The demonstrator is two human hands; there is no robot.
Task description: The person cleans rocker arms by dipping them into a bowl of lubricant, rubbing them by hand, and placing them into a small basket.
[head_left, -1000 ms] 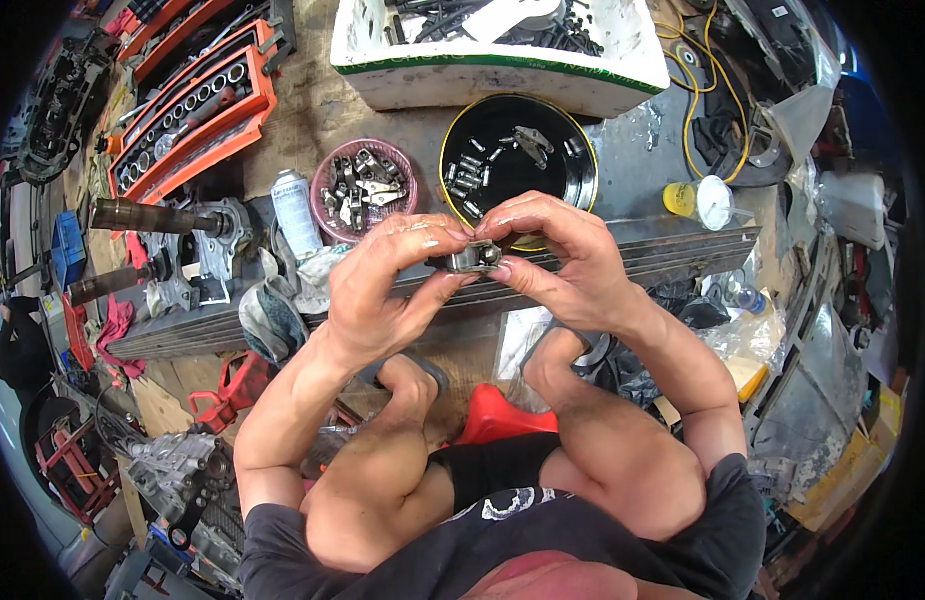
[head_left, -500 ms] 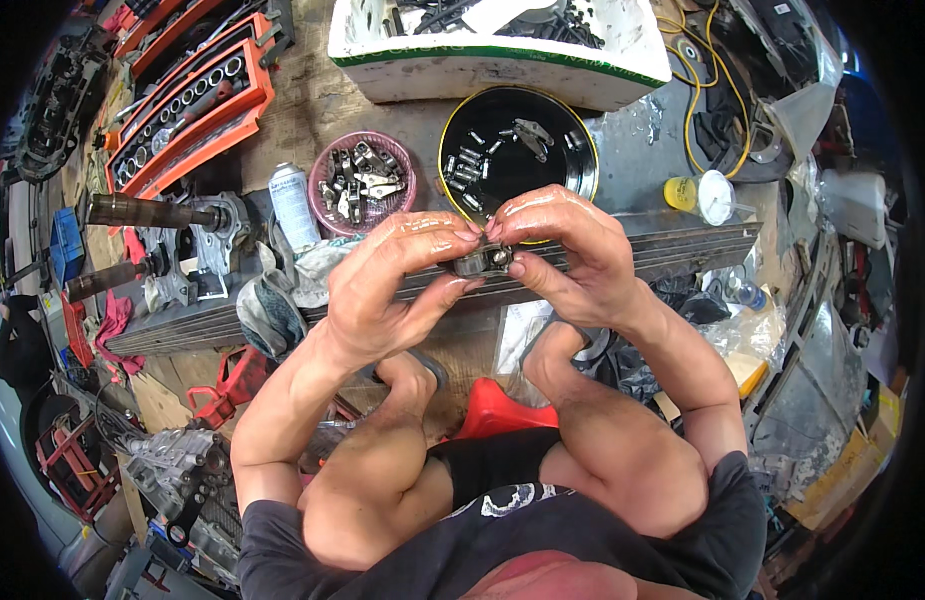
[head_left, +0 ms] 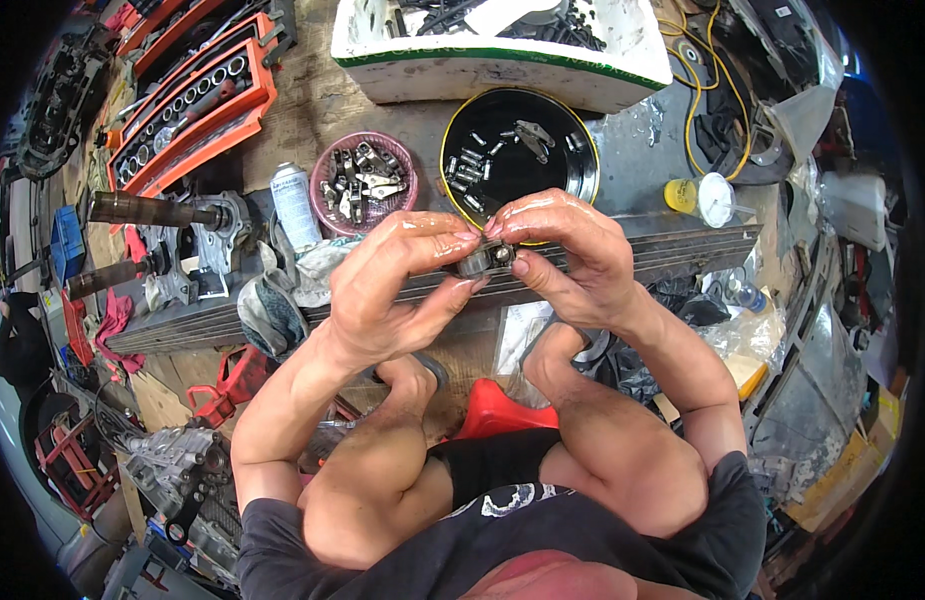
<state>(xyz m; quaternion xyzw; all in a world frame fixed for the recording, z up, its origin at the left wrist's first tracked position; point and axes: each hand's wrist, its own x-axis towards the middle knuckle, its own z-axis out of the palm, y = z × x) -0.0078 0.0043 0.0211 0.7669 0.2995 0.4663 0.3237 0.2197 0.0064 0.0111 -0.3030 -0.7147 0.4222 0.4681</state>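
Observation:
Between my two hands is a small metal rocker arm (head_left: 475,264), with a rounded roller part showing. My left hand (head_left: 392,280) pinches its left side between thumb and fingers. My right hand (head_left: 572,250) grips the other end, thumb below and fingertips above. Both hands look wet with oil, and the fingers partly hide the piece. Just beyond them, a round black pan (head_left: 552,190) with a yellow rim has several small metal cylinders (head_left: 466,172) and a couple of rocker arms (head_left: 533,140) in it. Left of the pan, a pink basket (head_left: 327,215) contains more rocker arms (head_left: 362,180).
A white foam box (head_left: 502,68) of dark bolts stands behind the pan. An orange socket tray (head_left: 252,120), a spray can (head_left: 295,210) and a rag (head_left: 267,310) are at left. Right lies a yellow-and-white cup (head_left: 715,198). Long dark metal strips (head_left: 672,245) cross under my hands.
The rocker arm has turned slightly in my fingers, showing more of its rounded roller side. Both hands stay in nearly the same place.

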